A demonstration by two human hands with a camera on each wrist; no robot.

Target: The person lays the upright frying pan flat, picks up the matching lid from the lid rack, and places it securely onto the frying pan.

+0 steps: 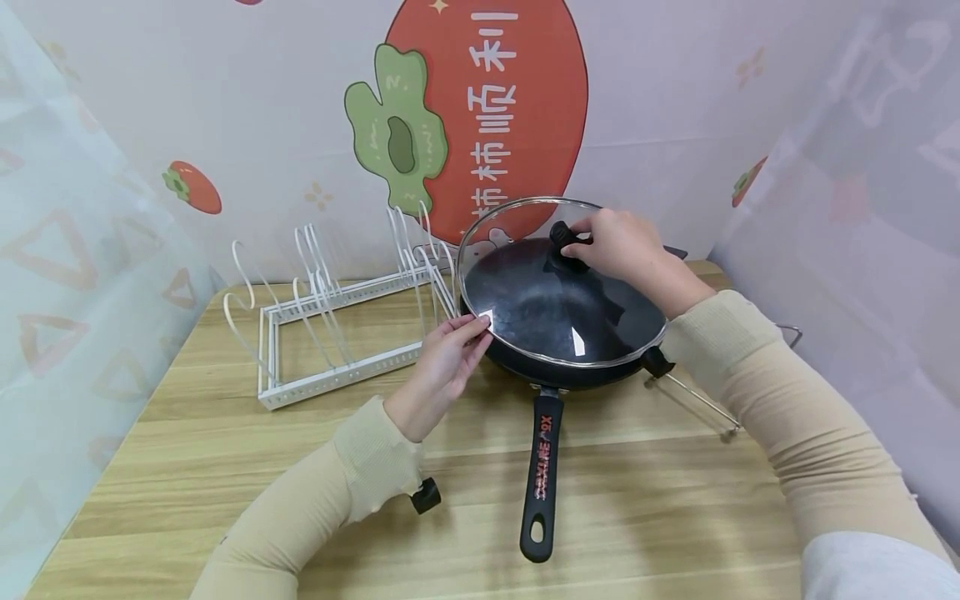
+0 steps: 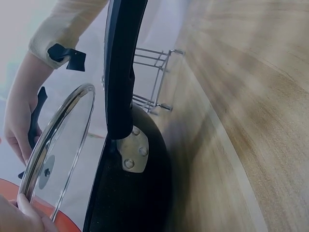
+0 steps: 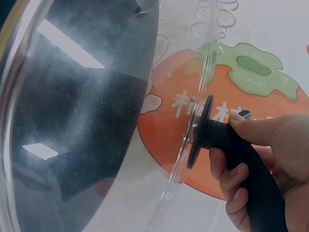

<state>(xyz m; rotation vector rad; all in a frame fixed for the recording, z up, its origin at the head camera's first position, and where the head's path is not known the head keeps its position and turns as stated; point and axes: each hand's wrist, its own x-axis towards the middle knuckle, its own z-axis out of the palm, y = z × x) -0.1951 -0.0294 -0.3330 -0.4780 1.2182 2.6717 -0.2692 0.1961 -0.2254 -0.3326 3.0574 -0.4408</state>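
Observation:
A black frying pan [image 1: 517,364] stands on the table, its long handle [image 1: 542,483] pointing toward me. Above it is a clear glass lid [image 1: 510,292] with a metal rim, tilted and raised off the pan in the left wrist view. My right hand [image 1: 618,246] grips the lid's black knob [image 3: 227,137], fingers curled round it with the thumb on top. At the lid's near left edge, my left hand [image 1: 450,354] pinches the rim between thumb and fingers. The left wrist view catches only part of that left hand [image 2: 21,217], at the lower corner.
Left of the pan stands a white rack [image 1: 341,367] with several curved wire dividers. A metal wire rack [image 1: 701,402] shows partly at the pan's right, mostly hidden by the pan and right sleeve. Behind the wooden table [image 1: 465,533] hangs a printed cloth [image 1: 285,108].

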